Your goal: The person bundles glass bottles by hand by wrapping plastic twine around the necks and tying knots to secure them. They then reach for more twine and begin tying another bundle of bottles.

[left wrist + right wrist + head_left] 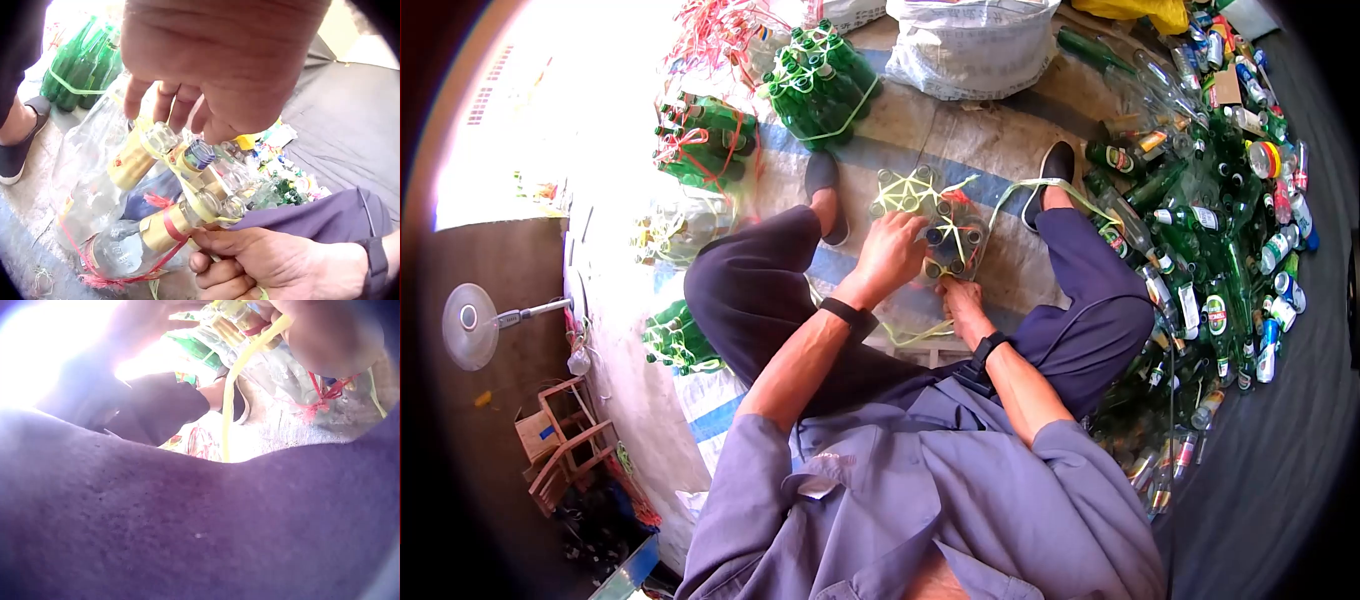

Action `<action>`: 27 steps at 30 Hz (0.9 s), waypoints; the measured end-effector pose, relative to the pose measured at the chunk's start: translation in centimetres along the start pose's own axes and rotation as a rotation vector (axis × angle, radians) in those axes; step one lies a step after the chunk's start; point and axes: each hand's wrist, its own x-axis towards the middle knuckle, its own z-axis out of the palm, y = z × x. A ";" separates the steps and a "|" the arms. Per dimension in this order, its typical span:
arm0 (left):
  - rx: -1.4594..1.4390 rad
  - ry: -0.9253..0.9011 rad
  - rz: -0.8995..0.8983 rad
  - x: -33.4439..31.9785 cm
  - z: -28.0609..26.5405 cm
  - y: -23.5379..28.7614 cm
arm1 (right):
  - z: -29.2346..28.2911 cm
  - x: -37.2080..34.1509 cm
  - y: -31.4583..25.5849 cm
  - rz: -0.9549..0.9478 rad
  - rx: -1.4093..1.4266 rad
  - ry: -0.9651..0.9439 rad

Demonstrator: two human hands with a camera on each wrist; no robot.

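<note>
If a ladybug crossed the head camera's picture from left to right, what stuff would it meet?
Electric fan → green bottles tied with red string → left shoe → left hand → right hand → right shoe → pile of bottles and cans.

Recycling sorting area, w/ btl/can heap (1230,250) & tied grn btls (820,95).

Both forearms (795,365) converge toward the centre of the head view. Left hand (895,248) there; its fingers (165,101) point downward. Right hand (963,304) lies lower right, thumb (215,240) and curled fingers pinching.
</note>
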 end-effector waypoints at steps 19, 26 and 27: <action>0.166 -0.004 0.324 0.5 -0.2 3.5 | -1.0 2.9 2.5 -0.047 0.008 -0.106; 0.032 -0.290 0.252 -0.1 2.8 1.8 | -1.0 3.3 0.8 0.328 0.122 -0.073; 0.072 -0.329 0.210 0.0 2.8 1.9 | -0.8 3.3 0.8 0.330 0.124 -0.074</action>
